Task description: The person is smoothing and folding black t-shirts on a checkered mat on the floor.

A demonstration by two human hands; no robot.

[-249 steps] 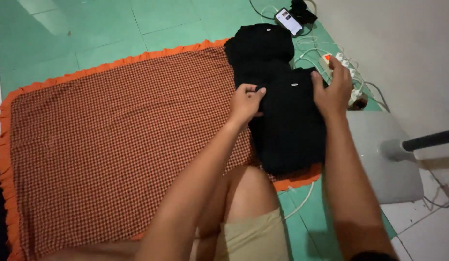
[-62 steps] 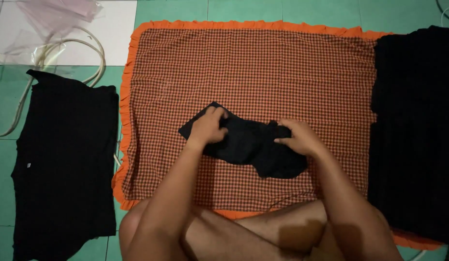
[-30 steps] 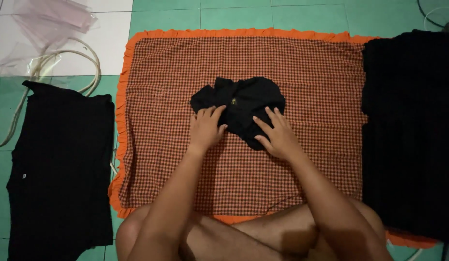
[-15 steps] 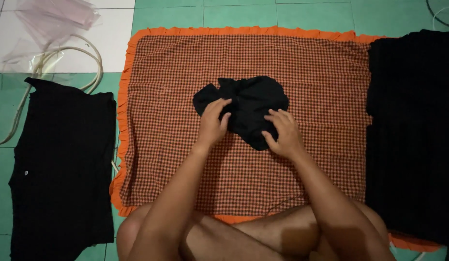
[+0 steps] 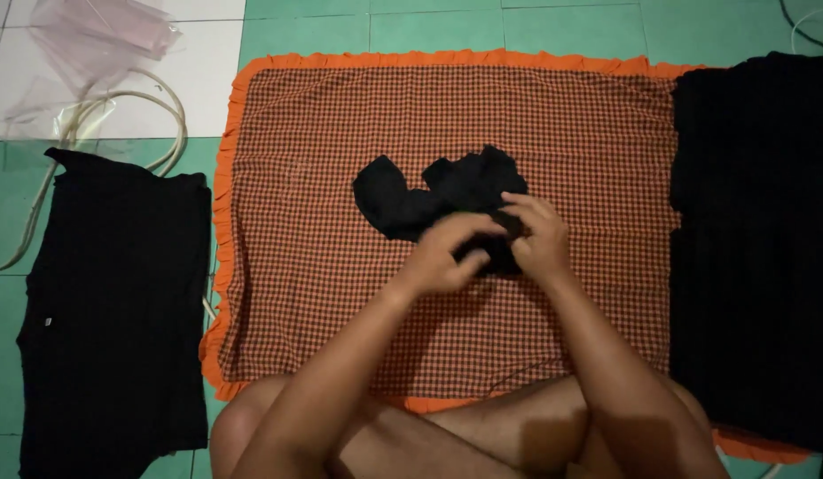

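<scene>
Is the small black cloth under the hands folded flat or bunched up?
Bunched up: the small black cloth lies crumpled in uneven lumps on the checked mat.

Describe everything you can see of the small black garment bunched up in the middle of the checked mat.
The small black garment is a soft, matte, fabric-like piece, crumpled rather than flat, with a rounded lobe sticking out to its left side. It lies near the middle of the orange-edged checked mat. The left hand and right hand both grip its near edge, covering part of it. No print or label shows, and its exact type cannot be told.
</scene>
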